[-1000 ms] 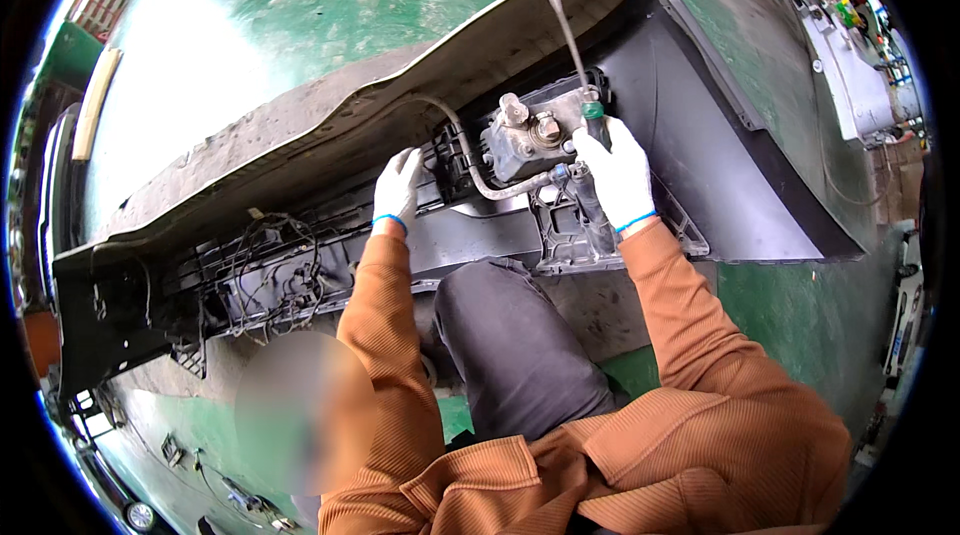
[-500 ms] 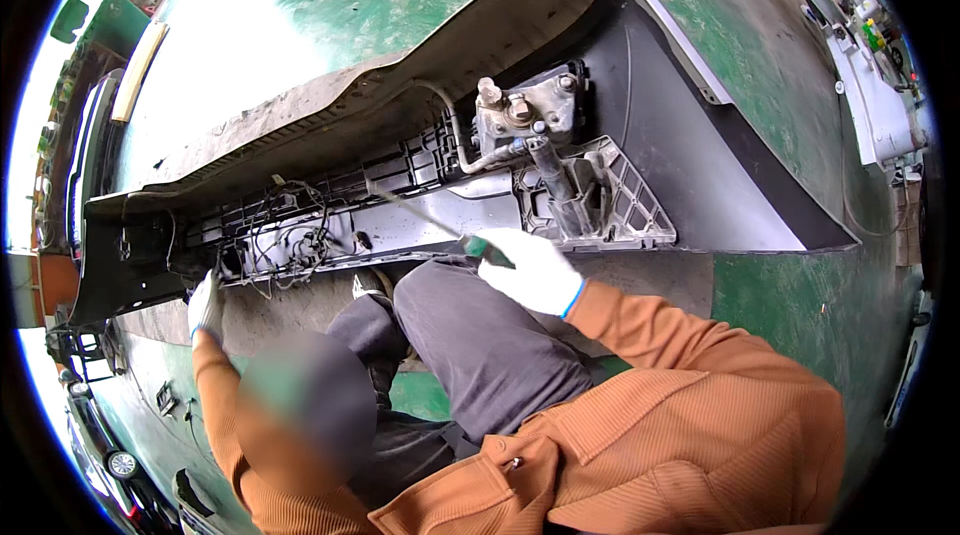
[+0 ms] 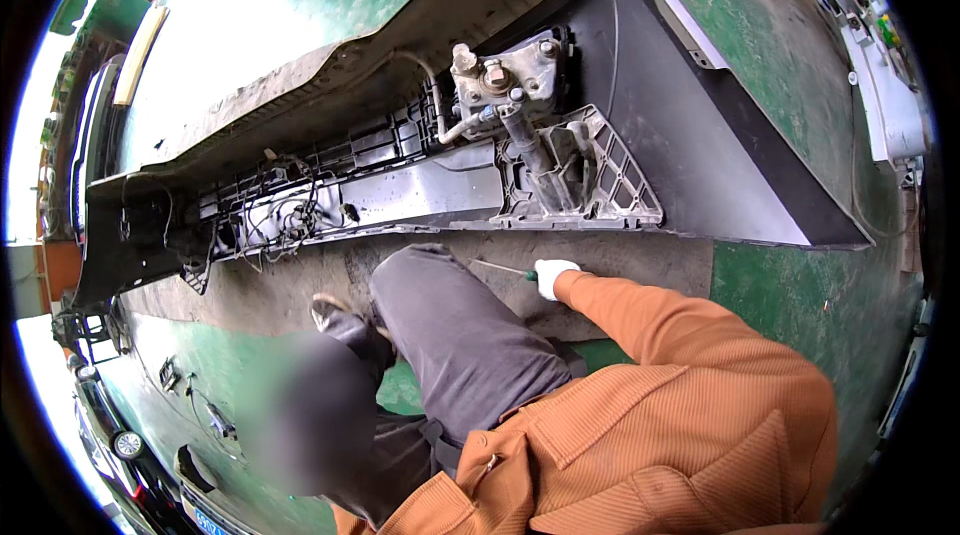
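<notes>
A screwdriver (image 3: 512, 269) with a green handle and a long thin shaft is in my white-gloved right hand (image 3: 556, 278), its fingers closed round the handle. The shaft points left, over the grey mat and beside my bent knee. Past the hand lies a large dark car bumper (image 3: 680, 135), its inner side facing up. A dirty bracket assembly (image 3: 510, 85) with bolts and a bent pipe (image 3: 432, 100) sits on it right of the middle. Tangled black wiring (image 3: 290, 220) runs along its left part. My left hand is out of the picture.
The bumper stretches across nearly the whole width, with a dirty grey mat (image 3: 660, 270) under it on the green floor (image 3: 780, 305). A dark car (image 3: 115, 445) stands at the lower left. Cables (image 3: 205, 405) lie on the floor there. White equipment (image 3: 890, 115) lines the right edge.
My right hand has pulled back to the right with the screwdriver, away from the bumper. My left hand has let go of the bumper's lower-left edge and left the view.
</notes>
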`<state>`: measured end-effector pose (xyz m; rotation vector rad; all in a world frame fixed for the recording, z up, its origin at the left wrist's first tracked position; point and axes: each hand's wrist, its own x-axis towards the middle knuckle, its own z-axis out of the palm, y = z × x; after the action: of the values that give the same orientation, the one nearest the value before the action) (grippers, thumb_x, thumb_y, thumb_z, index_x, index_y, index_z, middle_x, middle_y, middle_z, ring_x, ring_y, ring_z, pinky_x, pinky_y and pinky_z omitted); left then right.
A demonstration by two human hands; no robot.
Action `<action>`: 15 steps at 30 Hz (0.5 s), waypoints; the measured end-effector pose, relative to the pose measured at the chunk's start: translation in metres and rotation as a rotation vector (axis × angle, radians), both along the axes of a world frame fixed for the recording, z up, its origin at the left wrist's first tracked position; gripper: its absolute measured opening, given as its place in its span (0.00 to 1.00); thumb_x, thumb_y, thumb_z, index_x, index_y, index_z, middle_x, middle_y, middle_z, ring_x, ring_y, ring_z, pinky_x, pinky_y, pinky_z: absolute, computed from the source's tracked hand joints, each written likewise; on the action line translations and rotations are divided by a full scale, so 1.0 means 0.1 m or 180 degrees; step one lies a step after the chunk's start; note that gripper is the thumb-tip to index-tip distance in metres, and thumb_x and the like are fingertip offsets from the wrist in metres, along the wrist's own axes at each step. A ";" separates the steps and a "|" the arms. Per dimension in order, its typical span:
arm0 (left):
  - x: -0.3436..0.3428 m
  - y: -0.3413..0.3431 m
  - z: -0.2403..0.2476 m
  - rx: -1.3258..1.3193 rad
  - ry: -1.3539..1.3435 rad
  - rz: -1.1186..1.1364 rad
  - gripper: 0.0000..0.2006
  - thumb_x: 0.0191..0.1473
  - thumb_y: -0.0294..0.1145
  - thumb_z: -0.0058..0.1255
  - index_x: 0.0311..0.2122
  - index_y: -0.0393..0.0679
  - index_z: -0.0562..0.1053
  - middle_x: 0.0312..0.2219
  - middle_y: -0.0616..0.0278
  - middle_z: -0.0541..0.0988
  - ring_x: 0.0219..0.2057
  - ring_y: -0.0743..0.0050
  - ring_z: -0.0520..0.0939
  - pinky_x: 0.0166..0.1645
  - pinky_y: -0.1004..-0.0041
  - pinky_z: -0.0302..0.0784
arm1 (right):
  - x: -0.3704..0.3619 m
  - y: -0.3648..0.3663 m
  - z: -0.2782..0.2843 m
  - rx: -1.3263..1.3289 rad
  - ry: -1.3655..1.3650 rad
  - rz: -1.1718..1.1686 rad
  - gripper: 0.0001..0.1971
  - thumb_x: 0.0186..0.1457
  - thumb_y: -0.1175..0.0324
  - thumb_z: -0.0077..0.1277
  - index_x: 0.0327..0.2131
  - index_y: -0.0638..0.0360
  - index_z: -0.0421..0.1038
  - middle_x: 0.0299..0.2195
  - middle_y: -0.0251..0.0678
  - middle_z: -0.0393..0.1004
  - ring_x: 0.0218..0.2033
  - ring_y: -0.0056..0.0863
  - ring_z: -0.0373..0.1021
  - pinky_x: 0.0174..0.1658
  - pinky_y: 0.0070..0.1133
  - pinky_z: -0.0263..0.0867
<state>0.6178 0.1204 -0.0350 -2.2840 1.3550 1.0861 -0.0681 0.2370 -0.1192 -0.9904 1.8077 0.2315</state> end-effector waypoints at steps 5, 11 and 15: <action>-0.77 0.49 -0.21 -0.0101 0.0650 -0.0035 0.25 0.68 0.56 0.50 0.36 0.40 0.78 0.33 0.57 0.83 0.35 0.63 0.81 0.41 0.63 0.75 | 0.16 -0.01 -0.05 0.0107 0.0319 -0.0449 0.19 0.62 0.66 0.47 0.54 0.61 0.73 0.56 0.59 0.77 0.59 0.57 0.73 0.61 0.43 0.70; -1.07 0.60 -0.26 -0.0275 0.0866 0.0233 0.25 0.67 0.56 0.52 0.38 0.39 0.79 0.36 0.56 0.84 0.37 0.61 0.83 0.44 0.62 0.76 | 0.28 -0.11 -0.31 0.0272 0.0538 -0.0504 0.22 0.59 0.67 0.51 0.56 0.64 0.71 0.56 0.62 0.76 0.61 0.58 0.72 0.63 0.40 0.68; -0.85 0.75 -0.44 -0.0406 0.0897 0.0648 0.25 0.67 0.56 0.53 0.39 0.38 0.80 0.37 0.54 0.85 0.39 0.60 0.84 0.45 0.62 0.77 | 0.25 -0.05 -0.58 0.0422 0.0726 -0.0250 0.25 0.57 0.66 0.51 0.58 0.66 0.68 0.57 0.63 0.75 0.61 0.57 0.71 0.64 0.38 0.68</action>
<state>0.5325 0.1958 -0.0787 -2.4778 1.3459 1.4739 -0.0428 0.2316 -0.1776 -0.8241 2.0051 0.4242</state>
